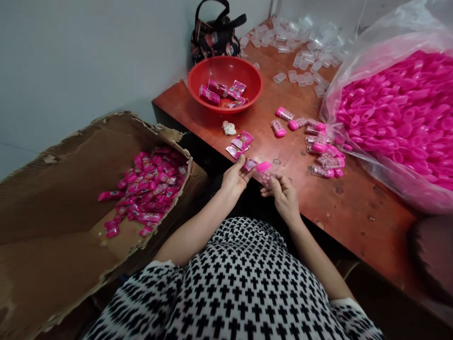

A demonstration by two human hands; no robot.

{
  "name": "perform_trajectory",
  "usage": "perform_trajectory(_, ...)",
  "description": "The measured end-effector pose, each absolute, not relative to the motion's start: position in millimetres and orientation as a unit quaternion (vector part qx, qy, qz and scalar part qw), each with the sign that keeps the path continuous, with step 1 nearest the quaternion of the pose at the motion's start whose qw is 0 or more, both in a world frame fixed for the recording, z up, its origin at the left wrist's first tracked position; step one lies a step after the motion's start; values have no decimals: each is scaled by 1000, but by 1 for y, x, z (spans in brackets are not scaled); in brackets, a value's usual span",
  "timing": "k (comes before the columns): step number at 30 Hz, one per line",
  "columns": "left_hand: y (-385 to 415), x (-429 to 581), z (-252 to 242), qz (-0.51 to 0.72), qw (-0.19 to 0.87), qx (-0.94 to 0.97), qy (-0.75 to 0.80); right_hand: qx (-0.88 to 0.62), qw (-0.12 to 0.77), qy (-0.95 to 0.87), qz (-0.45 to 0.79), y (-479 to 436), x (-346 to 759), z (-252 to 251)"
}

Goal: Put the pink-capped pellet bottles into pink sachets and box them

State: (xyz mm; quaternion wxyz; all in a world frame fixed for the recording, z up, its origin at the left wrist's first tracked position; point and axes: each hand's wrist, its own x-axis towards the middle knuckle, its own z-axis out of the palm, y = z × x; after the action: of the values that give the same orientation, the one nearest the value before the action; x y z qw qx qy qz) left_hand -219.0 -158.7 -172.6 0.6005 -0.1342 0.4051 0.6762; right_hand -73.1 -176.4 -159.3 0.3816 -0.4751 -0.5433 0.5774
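My left hand [235,179] pinches a small pink printed wrapper [249,164] at the table's front edge. Close beside it, my right hand [284,194] holds a clear tube [264,177] with pink beads inside and a pink cap facing the wrapper. Two flat printed wrappers [242,140] lie on the table just beyond my left hand. Further right is a group of capped bead tubes [327,158], with a few more [278,128] behind. A red bowl [225,105] holds several pink printed packets.
A torn cardboard box [42,189] with pink wrapped packets stands at left. On the wooden table [300,203] are clear empty tubes [304,61] at the back, a large plastic bag of pink caps [406,113] at right, a white crumpled scrap [229,128] and a patterned handbag [215,40].
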Motion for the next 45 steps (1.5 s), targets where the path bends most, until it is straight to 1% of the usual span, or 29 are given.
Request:
perform_trajectory(3,-158,-214,-172,679,608,-136,388,-486,410,-517,572,-186,-83,-168)
perform_trajectory(9,-158,-204,-169,687,608,-118,380,-496,422,-498,572,-182,-87,-181)
perform_trajectory(16,-160,-204,-166,692,610,22,386,-473,435,-477,600,-183,-90,-181)
perform_trajectory(21,-160,-205,-163,667,630,102,385,-483,454,-505,553,-183,-91,-185)
perform_trajectory(26,-160,-203,-166,628,655,111,405,-486,467,-519,525,-183,-91,-187)
perform_trajectory(29,-160,-204,-166,611,664,123,414,-472,470,-482,569,-179,-91,-185)
perform_trajectory(31,-160,-206,-163,603,660,139,426,-457,468,-434,620,-177,-91,-184)
perform_trajectory(33,-160,-206,-161,599,649,158,442,-448,468,-408,644,-176,-91,-183)
perform_trajectory(36,-162,-205,-159,606,632,166,455,-460,486,-450,592,-178,-91,-184)
perform_trajectory(38,-163,-203,-161,607,640,151,446,-468,496,-486,547,-178,-90,-185)
perform_trajectory(39,-164,-202,-162,608,647,142,438,-468,496,-489,543,-178,-90,-185)
perform_trajectory(42,-165,-202,-165,609,652,140,429,-458,479,-438,608,-176,-89,-184)
perform_trajectory(45,-167,-207,-165,586,653,184,444,-443,467,-380,664,-175,-90,-183)
